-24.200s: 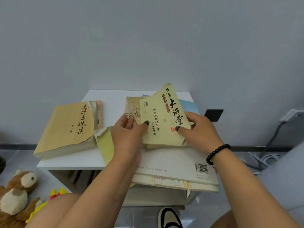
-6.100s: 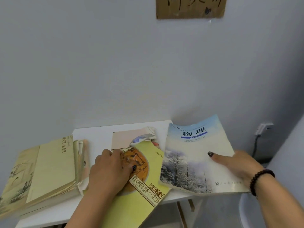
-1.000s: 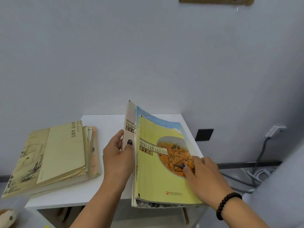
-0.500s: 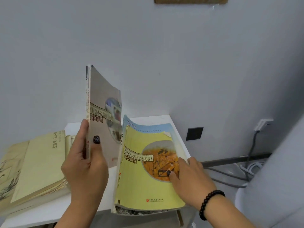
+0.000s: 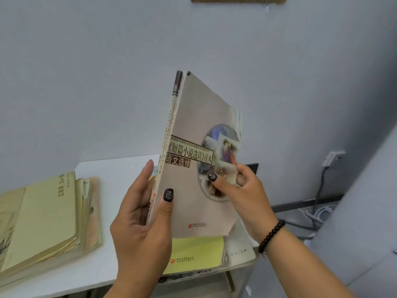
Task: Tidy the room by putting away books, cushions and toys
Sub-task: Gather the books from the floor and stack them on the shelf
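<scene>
White table (image 5: pixel 120 175); matte (apparently paper) book (image 5: pixel 199 168).

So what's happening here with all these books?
A person is sorting books at a small white table. The left hand holds a beige paperback upright by its spine, while the right hand pinches its front cover. Below it a yellow book lies on a short stack on the table, and a pile of yellowed books sits to the left.

Bare table (image 5: pixel 120 179) lies between the book stack (image 5: pixel 49 222) and the yellow book (image 5: pixel 195 252).
</scene>
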Motion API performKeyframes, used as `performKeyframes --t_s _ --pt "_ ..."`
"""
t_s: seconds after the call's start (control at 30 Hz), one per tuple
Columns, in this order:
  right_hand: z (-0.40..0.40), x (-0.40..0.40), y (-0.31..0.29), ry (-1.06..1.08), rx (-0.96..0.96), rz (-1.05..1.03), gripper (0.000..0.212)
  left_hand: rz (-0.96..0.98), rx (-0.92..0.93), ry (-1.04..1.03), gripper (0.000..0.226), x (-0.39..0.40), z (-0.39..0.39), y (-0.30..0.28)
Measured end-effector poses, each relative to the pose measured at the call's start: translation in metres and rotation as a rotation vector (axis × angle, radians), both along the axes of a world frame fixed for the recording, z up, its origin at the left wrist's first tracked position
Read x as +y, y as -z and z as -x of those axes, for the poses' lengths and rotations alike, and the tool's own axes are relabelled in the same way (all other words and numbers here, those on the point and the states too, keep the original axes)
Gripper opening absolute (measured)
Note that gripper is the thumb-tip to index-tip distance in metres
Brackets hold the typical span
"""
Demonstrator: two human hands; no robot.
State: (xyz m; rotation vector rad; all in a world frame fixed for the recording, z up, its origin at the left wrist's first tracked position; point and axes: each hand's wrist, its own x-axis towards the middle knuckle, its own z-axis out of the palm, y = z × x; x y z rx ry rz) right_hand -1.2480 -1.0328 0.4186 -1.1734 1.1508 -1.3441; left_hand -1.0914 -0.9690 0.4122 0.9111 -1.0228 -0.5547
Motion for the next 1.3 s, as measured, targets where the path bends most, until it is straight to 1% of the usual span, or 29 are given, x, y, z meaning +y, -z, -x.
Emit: performKeyframes --t_s 0.1,0.17,0.2,0.23,0.3,0.33,0.4,0.5,0.6,0.63,0.7,0.77,0.87,0.93,1.0,1.03,1.1,1.13,1.17,1.23,1.3 --pt "0.013 -0.002 0.005 0.114 0.005 0.026 0.037 -0.152 0.045 0.082 0.050 -0.007 -0.010 -0.001" --pt "0.018 0.000 0.004 0.146 0.046 0.065 0.035 -0.274 0.185 0.258 0.048 -0.013 -0.017 -0.002" --pt "0.021 0.001 0.003 0.154 0.073 0.091 0.033 -0.350 0.257 0.370 0.054 -0.015 -0.018 -0.001" --pt "0.022 0.002 0.002 0.154 0.100 0.121 0.031 -0.430 0.307 0.455 0.055 -0.016 -0.019 -0.001" --pt "0.026 0.005 -0.002 0.136 0.179 0.187 0.030 -0.547 0.353 0.558 0.040 -0.018 -0.017 0.001" --pt "0.028 0.006 -0.003 0.120 0.225 0.213 0.030 -0.567 0.360 0.560 0.036 -0.019 -0.016 0.002" --pt "0.028 0.008 -0.005 0.093 0.288 0.245 0.031 -0.557 0.342 0.498 0.032 -0.020 -0.015 0.003" --pt "0.030 0.008 -0.004 0.077 0.306 0.238 0.033 -0.496 0.253 0.351 0.028 -0.023 -0.023 0.001" --pt "0.042 0.003 -0.002 0.185 0.316 0.214 0.037 -0.467 0.187 0.163 0.026 -0.026 -0.039 -0.002" --pt "0.047 0.001 -0.003 0.233 0.305 0.203 0.040 -0.459 0.191 0.114 0.026 -0.028 -0.047 -0.004" --pt "0.059 -0.001 -0.005 0.331 0.252 0.177 0.044 -0.433 0.280 0.069 0.026 -0.031 -0.064 -0.009" --pt "0.071 -0.002 -0.007 0.414 0.165 0.147 0.043 -0.430 0.435 0.081 0.024 -0.034 -0.079 -0.012" --pt "0.086 0.000 -0.010 0.488 0.096 0.097 0.032 -0.428 0.659 0.181 0.020 -0.034 -0.090 -0.013" --pt "0.088 0.002 -0.013 0.492 0.039 0.069 0.024 -0.424 0.721 0.261 0.021 -0.034 -0.090 -0.013" --pt "0.084 0.004 -0.014 0.434 -0.037 0.038 0.017 -0.443 0.694 0.309 0.023 -0.034 -0.085 -0.012" --pt "0.078 0.006 -0.014 0.393 -0.065 0.016 0.017 -0.452 0.654 0.338 0.026 -0.034 -0.082 -0.011" --pt "0.063 0.006 -0.011 0.293 -0.115 -0.016 0.022 -0.476 0.522 0.392 0.031 -0.034 -0.072 -0.010" --pt "0.054 0.006 -0.008 0.235 -0.147 -0.029 0.026 -0.479 0.456 0.401 0.029 -0.034 -0.066 -0.008" --pt "0.044 0.006 -0.006 0.181 -0.171 -0.049 0.027 -0.482 0.407 0.388 0.025 -0.034 -0.060 -0.006" --pt "0.027 0.008 -0.001 0.107 -0.147 -0.092 0.022 -0.514 0.301 0.317 0.016 -0.034 -0.046 -0.001" --pt "0.016 0.009 0.002 0.065 -0.148 -0.130 0.021 -0.530 0.245 0.253 0.018 -0.036 -0.041 0.004"
